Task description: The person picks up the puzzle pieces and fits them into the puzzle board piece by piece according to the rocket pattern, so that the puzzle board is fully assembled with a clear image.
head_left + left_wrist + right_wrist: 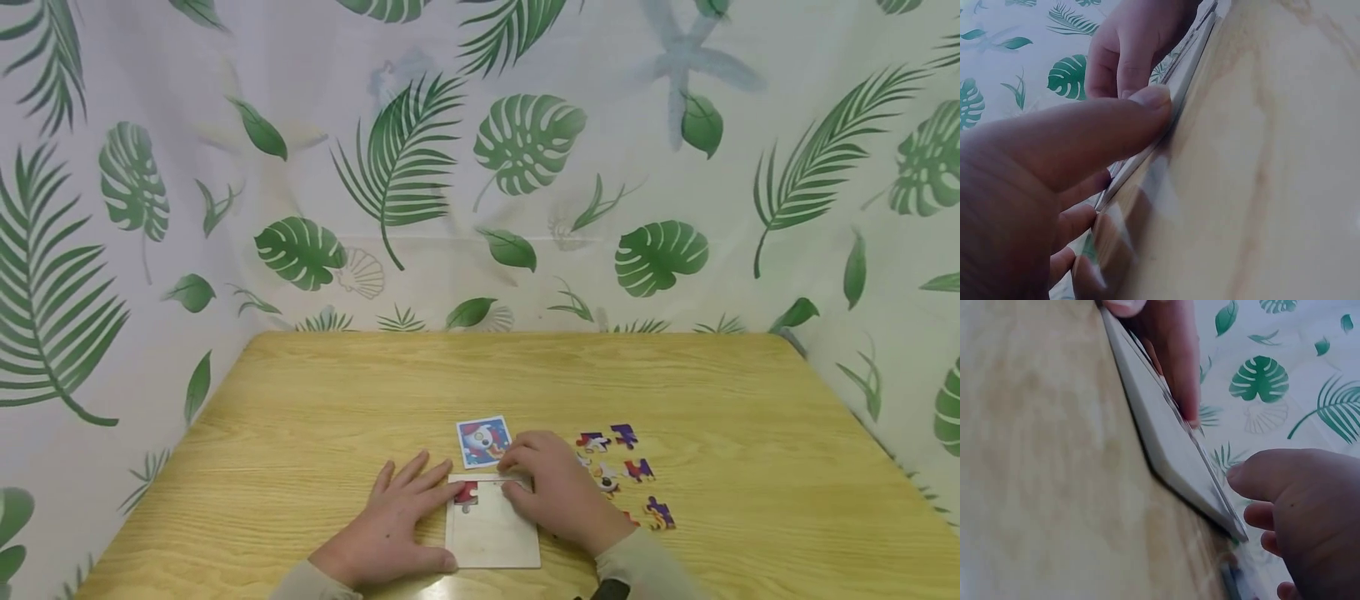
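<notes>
A square puzzle board (491,537) lies on the table with one red puzzle piece (467,493) in its upper left corner. My left hand (397,525) lies spread at the board's left side, index fingertip on the red piece and thumb at the lower left corner. In the left wrist view the left thumb (1116,125) overlaps the board's edge. Over the board's upper right part is my right hand (566,492), fingers bent loosely and thumb apart from them. No piece shows between the right thumb (1266,475) and fingers in the right wrist view.
A picture card (483,442) with a white character on blue lies just above the board. Several loose puzzle pieces (639,469) are scattered to the right, some partly hidden by the right hand. The wooden table (337,392) meets a leaf-print cloth (420,283) behind.
</notes>
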`<state>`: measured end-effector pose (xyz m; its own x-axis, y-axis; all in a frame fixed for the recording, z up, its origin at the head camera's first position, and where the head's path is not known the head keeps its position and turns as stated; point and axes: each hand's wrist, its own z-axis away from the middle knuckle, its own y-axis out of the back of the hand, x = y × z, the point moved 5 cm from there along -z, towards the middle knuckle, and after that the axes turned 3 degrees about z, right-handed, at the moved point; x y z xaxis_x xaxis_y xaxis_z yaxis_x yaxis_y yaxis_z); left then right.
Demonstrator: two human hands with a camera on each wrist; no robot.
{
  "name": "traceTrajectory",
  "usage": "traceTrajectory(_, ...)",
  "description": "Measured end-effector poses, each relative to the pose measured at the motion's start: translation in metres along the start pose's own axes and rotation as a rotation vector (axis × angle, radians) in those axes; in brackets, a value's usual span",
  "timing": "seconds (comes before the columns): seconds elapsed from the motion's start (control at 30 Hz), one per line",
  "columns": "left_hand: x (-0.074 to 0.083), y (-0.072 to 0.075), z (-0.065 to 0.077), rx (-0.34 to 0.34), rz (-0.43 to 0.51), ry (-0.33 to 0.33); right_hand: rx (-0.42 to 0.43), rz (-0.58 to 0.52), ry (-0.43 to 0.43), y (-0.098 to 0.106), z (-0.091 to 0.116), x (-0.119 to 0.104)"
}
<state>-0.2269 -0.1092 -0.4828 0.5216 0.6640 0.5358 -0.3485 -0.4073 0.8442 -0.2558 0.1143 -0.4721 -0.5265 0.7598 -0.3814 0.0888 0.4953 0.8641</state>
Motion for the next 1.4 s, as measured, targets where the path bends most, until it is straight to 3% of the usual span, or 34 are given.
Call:
traceTrajectory(0.17,0.0,-0.001,0.0,0.014,-0.012,-0.008,0.048,-0.028,-0.038,0.012,0.004,0.02)
traceTrajectory(0.4,0.0,0.0,0.001,0.016,0.006,-0.013,0.123,-0.006,-0.122,0.036,0.015,0.067)
traceTrajectory(0.7,0.0,0.001,0.002,0.017,0.007,-0.012,0.061,-0.112,-0.291,0.06,0.036,0.118)
traceTrajectory(0.97,-0.001,0.001,0.002,0.017,0.014,-0.013,-0.008,-0.057,-0.299,0.061,0.038,0.113)
traceTrajectory(1.4,-0.001,0.002,0.001,0.015,0.017,-0.015,-0.011,-0.038,-0.275,0.058,0.038,0.115)
